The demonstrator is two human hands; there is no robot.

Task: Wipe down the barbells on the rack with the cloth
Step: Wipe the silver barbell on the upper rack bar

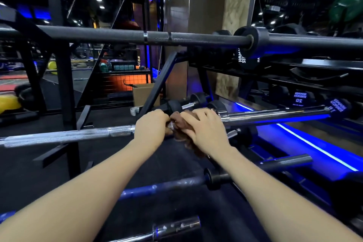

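Hands: your left hand [152,126] and right hand [204,128] clamp the cloth [179,124] around the chrome barbell [78,135]; the black barbell [117,35] and lower bars [167,184] likely remain.

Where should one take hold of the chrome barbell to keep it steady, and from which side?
Probably the rough knurled band of the chrome barbell, left of the left hand. Come from above: it lies level and bare there, while the brown cloth under the right hand covers the middle.

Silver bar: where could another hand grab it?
The silver bar is bare left of the left hand, and on its shiny sleeve right of the right hand. The middle is crowded: both hands and the cloth.
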